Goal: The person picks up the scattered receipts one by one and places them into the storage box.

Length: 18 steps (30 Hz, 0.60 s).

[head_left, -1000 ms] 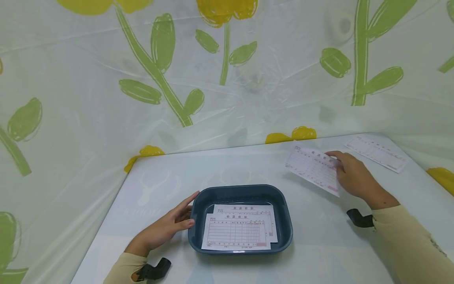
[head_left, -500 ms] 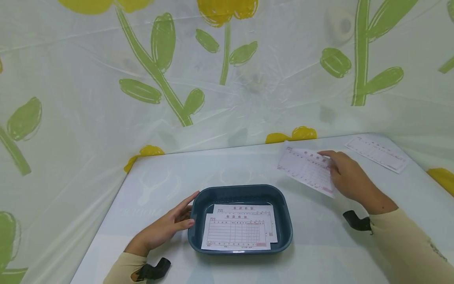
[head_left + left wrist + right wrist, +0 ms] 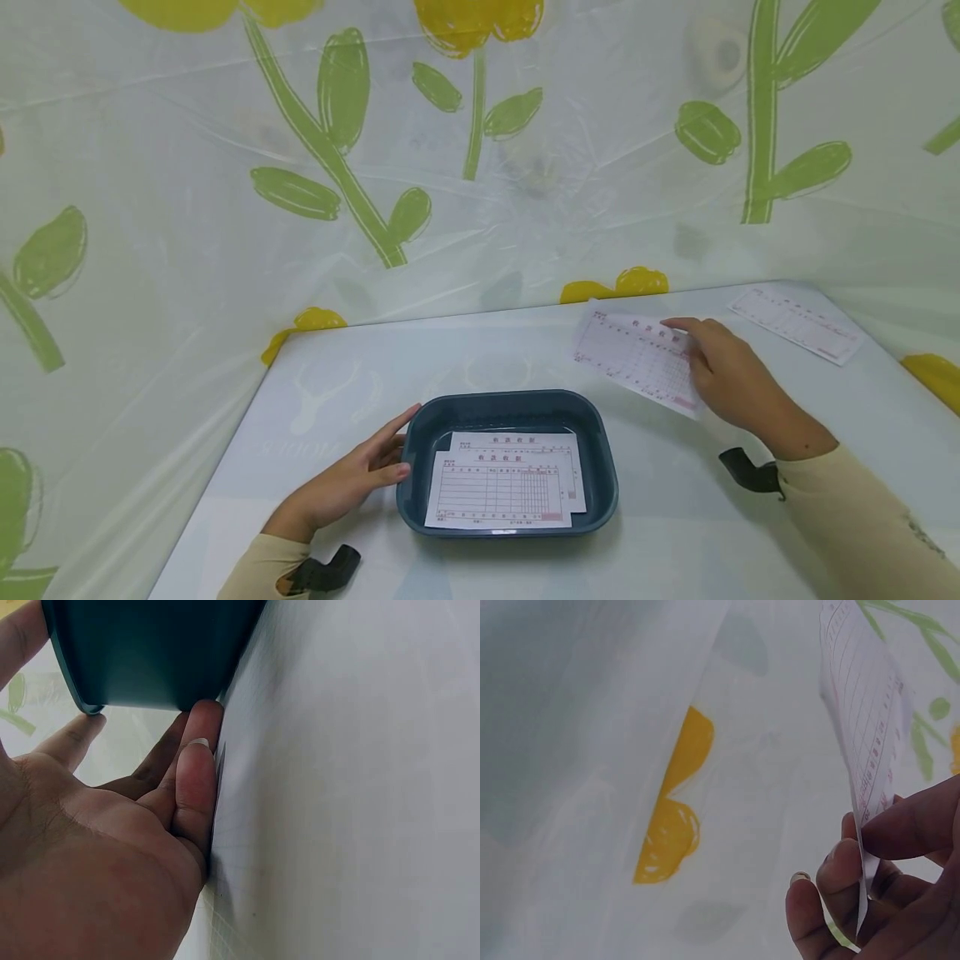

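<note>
A dark teal tray [image 3: 607,479] stands on the white table near its front and holds two printed receipt slips [image 3: 502,492]. My left hand [image 3: 352,479] rests flat on the table with straight fingers touching the tray's left wall [image 3: 150,652]. To the right and a little above the table, my right hand [image 3: 731,379] pinches a third receipt slip [image 3: 633,354] between thumb and fingers. In the right wrist view that slip [image 3: 866,712] stands edge-on above my fingers [image 3: 900,829].
Another receipt slip [image 3: 795,323] lies flat at the table's far right corner. A sheet printed with green stems and yellow flowers [image 3: 465,150] hangs close behind and round the sides of the table [image 3: 487,354].
My right hand has carried the pinched slip leftward, closer to the tray. The left hand and the tray have stayed put.
</note>
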Available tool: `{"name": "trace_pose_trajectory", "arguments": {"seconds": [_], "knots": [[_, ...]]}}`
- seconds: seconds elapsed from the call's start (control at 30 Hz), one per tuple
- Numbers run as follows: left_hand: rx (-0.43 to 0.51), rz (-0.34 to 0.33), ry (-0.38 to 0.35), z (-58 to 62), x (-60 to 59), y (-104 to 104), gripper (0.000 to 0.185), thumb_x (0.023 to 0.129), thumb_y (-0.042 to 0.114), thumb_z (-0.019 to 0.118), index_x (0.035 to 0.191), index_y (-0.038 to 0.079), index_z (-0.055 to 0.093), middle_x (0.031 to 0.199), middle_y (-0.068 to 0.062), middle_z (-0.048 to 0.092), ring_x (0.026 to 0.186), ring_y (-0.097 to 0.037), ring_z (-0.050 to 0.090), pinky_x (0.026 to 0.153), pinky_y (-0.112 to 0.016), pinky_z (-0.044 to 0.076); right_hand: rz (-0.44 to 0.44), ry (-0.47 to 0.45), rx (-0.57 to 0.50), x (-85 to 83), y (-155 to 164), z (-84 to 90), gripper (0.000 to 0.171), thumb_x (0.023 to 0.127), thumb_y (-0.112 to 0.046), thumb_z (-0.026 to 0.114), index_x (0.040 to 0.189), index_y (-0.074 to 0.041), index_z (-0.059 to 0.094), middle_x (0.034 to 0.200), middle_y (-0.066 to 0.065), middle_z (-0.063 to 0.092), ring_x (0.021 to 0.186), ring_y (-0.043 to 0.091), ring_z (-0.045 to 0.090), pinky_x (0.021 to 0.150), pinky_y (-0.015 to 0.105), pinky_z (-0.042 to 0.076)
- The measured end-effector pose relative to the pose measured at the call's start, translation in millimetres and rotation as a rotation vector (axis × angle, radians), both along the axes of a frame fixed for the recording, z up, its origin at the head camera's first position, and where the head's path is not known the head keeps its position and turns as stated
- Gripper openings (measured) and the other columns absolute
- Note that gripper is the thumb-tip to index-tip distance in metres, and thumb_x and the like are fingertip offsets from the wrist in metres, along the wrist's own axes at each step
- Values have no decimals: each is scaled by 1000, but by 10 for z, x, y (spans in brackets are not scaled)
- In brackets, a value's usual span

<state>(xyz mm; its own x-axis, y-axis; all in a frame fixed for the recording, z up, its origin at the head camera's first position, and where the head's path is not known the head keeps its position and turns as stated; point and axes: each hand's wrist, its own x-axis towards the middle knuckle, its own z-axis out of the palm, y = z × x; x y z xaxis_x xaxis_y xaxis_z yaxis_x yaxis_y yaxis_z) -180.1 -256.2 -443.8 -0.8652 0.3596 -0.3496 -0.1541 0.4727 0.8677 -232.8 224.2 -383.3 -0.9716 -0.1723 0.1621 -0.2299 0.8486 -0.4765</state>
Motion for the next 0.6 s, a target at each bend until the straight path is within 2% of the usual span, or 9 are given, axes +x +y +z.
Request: {"name": "trace_pose_trajectory", "arguments": {"seconds": [0.27,0.6], "knots": [[6,-1,-7,3,0,1,70,97,35,63,150,58,23,162,-11,30,150,-40,27,110,-77,20,33,23,-11,70,-98,8,47,100,1,41,146,-5,45,123,24,57,102,32,53,87,50,49],[-10,8,-5,10,-4,9,70,97,37,64,150,59,23,163,-12,29,150,-41,25,111,-77,20,45,82,3,127,-180,30,46,99,2,45,145,-6,47,123,22,57,100,30,54,86,50,51]]}}
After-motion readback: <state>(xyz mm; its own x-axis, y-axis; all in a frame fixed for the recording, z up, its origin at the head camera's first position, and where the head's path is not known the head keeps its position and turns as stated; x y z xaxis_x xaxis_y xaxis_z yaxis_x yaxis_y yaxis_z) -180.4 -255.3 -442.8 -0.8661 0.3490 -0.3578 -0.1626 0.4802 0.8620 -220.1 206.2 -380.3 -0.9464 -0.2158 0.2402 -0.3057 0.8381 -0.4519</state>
